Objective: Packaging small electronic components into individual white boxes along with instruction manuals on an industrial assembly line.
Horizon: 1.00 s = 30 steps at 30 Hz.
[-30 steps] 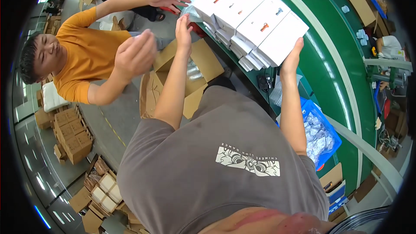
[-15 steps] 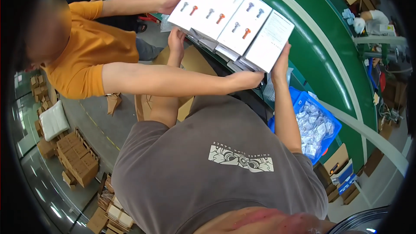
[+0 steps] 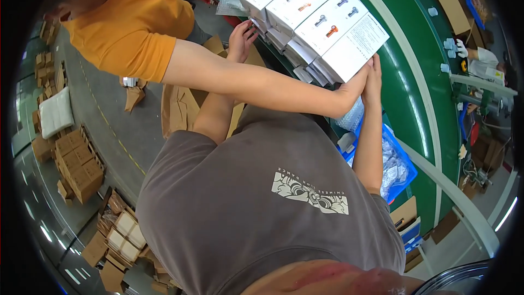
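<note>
A row of white printed boxes (image 3: 305, 8), with pictures of small grey and orange devices on their faces, is held at the table's near edge by a co-worker in an orange T-shirt (image 3: 131, 33). One of that person's hands is at the far left end, the other under the near right corner. My left hand (image 3: 240, 41) is open beside the boxes' lower left side, its fingers spread and holding nothing. At the right end, my right hand (image 3: 373, 82) lies with straight fingers against the box corner, close by the co-worker's hand. More white boxes show underneath, partly hidden.
A green work table (image 3: 406, 76) curves along the right. By my right forearm stands a blue crate (image 3: 406, 177) of clear-wrapped parts. An open brown carton (image 3: 177, 112) sits beyond my left arm. Stacked cartons (image 3: 79, 166) stand on the floor at left.
The row of boxes has shifted right in the view, along with the co-worker's arms. My left hand's fingers have spread. My right hand has moved up along the boxes' right end.
</note>
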Each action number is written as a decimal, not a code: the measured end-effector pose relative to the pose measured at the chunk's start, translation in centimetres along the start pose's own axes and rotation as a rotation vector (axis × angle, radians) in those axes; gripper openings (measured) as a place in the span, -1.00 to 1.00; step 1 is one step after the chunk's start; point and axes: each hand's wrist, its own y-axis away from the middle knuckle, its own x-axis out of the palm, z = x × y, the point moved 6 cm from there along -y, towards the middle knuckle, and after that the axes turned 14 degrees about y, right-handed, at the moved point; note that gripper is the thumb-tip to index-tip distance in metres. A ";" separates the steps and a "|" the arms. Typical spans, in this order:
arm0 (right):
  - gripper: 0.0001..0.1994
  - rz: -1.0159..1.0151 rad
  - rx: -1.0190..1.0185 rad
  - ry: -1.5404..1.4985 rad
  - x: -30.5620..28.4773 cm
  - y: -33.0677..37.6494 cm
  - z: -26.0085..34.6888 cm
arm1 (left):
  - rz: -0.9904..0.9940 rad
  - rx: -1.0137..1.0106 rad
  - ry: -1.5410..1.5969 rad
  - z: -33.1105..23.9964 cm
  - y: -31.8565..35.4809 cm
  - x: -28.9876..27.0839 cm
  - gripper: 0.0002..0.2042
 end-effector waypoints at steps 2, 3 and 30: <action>-0.44 0.128 0.073 -0.177 -1.1 -0.5 -0.5 | -0.004 -0.003 0.030 0.6 0.2 -0.1 -0.63; -0.43 0.192 0.111 -0.267 -1.2 -0.7 -0.9 | -0.005 -0.006 0.053 0.8 0.3 -0.2 -0.63; -0.63 0.354 0.164 -0.307 1.3 1.8 -8.2 | 0.044 -0.381 -0.493 11.4 16.2 2.9 -0.75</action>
